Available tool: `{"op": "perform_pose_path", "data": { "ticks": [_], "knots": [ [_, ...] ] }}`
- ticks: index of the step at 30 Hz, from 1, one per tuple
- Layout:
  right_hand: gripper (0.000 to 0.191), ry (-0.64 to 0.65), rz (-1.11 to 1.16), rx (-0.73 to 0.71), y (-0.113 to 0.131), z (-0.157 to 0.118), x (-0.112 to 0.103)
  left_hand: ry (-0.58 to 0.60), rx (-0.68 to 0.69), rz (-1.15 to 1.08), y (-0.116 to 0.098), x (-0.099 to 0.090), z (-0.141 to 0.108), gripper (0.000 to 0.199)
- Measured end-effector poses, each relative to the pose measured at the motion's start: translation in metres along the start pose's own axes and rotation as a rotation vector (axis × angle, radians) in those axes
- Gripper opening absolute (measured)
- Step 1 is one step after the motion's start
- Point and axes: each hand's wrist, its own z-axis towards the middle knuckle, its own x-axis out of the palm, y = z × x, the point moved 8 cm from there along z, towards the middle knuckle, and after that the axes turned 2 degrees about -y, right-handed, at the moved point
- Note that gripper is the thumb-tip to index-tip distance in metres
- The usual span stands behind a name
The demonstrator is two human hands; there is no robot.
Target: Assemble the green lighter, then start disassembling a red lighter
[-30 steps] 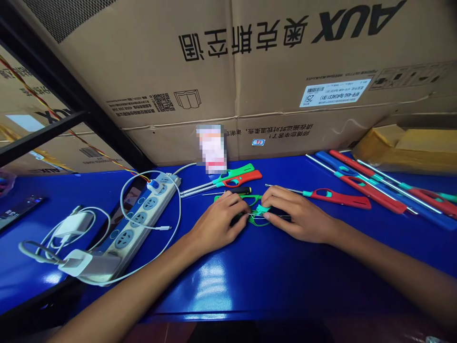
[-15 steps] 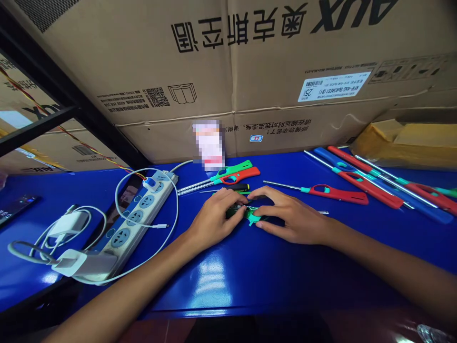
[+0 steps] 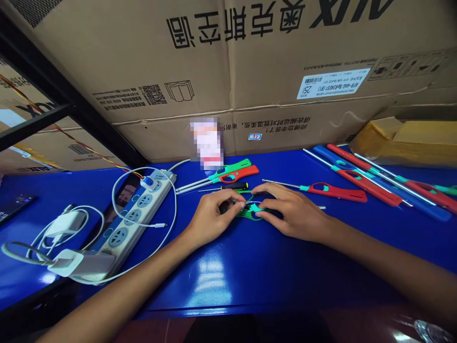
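Between my hands lies the green housing of a long-necked lighter (image 3: 254,216), opened up, with a teal part and thin wires showing in it. My left hand (image 3: 212,214) is closed at the housing's left side, thumb and index finger pinched together over it; the small parts under the fingertips are partly hidden. With bent fingers, my right hand (image 3: 298,212) grips the teal and green right end. A thin metal tube end (image 3: 322,207) sticks out beyond the right hand. Just behind the hands lies a screwdriver (image 3: 233,186) with a black and yellow handle.
A green lighter (image 3: 237,166) and a red lighter (image 3: 246,171) lie behind the screwdriver. Several more lighters, including a red one (image 3: 342,193), lie to the right. At left are a power strip (image 3: 134,209) and white cables. A cardboard box (image 3: 250,71) stands behind.
The green housing shows more of its loop-shaped edge between my hands. My right fingers have shifted slightly on it, and the view has moved a little.
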Motion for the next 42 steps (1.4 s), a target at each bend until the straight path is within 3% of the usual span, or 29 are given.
{"op": "perform_pose_path", "data": {
  "ticks": [26, 34, 42],
  "knots": [
    [0.019, -0.109, 0.044, 0.004, 0.001, -0.001, 0.002, -0.026, -0.047, -0.145, 0.009, 0.002, -0.002, 0.015],
    [0.018, -0.134, 0.048, 0.027, -0.001, -0.002, -0.001, 0.058, -0.014, -0.145, 0.004, 0.007, -0.003, 0.012],
    [0.017, -0.138, 0.048, 0.013, -0.003, -0.002, 0.000, 0.064, -0.045, -0.188, 0.010, 0.009, -0.004, 0.010]
  ]
}}
